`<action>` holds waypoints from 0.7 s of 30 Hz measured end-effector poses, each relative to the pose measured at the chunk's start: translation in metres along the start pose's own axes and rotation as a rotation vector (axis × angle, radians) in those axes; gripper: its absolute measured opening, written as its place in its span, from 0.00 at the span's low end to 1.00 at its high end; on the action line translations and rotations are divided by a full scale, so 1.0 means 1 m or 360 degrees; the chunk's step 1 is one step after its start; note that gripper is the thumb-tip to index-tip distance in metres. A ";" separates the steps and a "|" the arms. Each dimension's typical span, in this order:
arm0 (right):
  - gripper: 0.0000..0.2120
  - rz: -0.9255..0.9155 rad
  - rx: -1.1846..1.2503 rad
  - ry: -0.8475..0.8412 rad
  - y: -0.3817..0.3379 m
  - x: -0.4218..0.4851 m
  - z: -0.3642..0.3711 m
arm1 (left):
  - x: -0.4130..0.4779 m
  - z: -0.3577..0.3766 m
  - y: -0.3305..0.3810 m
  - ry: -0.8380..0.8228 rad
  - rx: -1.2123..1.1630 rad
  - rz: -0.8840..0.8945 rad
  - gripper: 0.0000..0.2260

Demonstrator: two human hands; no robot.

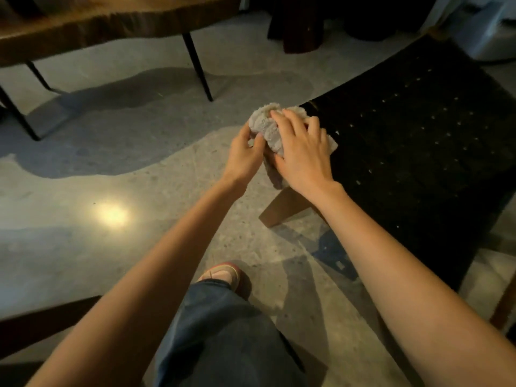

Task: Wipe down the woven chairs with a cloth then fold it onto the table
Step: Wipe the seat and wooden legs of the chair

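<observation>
A crumpled pale grey cloth (265,125) is bunched at the near left corner of a black woven chair seat (418,141). My right hand (303,152) lies on top of the cloth with fingers spread, pressing it against the seat's edge. My left hand (245,155) pinches the cloth's left side between thumb and fingers. Part of the cloth hangs down below my hands, over the chair's wooden leg (287,205). The wooden table (97,20) stands at the upper left, well away from the cloth.
The table's thin black legs (199,68) stand on the polished concrete floor (111,169). My knee in jeans and a shoe (226,275) are below my arms. A dark wooden edge (42,322) crosses the lower left. Dark furniture stands at the top centre.
</observation>
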State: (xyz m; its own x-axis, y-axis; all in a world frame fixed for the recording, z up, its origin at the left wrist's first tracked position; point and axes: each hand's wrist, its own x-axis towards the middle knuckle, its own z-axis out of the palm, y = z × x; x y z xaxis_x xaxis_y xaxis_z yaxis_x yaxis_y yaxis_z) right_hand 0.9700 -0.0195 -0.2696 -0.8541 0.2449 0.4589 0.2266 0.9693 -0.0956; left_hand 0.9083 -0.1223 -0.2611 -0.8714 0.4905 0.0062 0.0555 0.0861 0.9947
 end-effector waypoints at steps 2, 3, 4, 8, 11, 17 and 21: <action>0.31 0.0013 -0.0004 -0.0061 0.004 -0.010 -0.007 | -0.010 0.008 0.001 0.0034 -0.0031 -0.0084 0.13; 0.31 0.0028 0.0022 -0.0089 0.008 -0.016 -0.010 | -0.014 0.013 0.001 0.0026 -0.0033 -0.0135 0.12; 0.32 0.0047 0.0051 -0.0110 0.012 -0.025 -0.013 | -0.019 0.019 0.001 0.0005 -0.0020 -0.0187 0.12; 0.36 0.0152 0.0061 -0.0156 0.028 -0.073 -0.027 | -0.043 0.049 0.001 -0.0122 0.0077 -0.0310 0.13; 0.37 0.0209 0.0063 -0.0203 0.041 -0.112 -0.039 | -0.071 0.070 -0.009 -0.0201 0.0176 -0.0334 0.14; 0.39 0.0357 0.0010 -0.0251 0.059 -0.177 -0.055 | -0.113 0.100 -0.020 -0.0500 0.0295 -0.0466 0.14; 0.37 0.0470 -0.0010 -0.0260 0.067 -0.212 -0.064 | -0.120 0.109 -0.023 -0.0795 0.0476 -0.0620 0.10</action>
State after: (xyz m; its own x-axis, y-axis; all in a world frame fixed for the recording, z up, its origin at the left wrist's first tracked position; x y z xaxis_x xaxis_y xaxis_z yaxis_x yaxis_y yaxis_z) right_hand 1.1959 -0.0081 -0.3166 -0.8148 0.5160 0.2643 0.4780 0.8559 -0.1973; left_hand 1.0651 -0.0885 -0.2960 -0.5308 0.7091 -0.4643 -0.0213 0.5364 0.8437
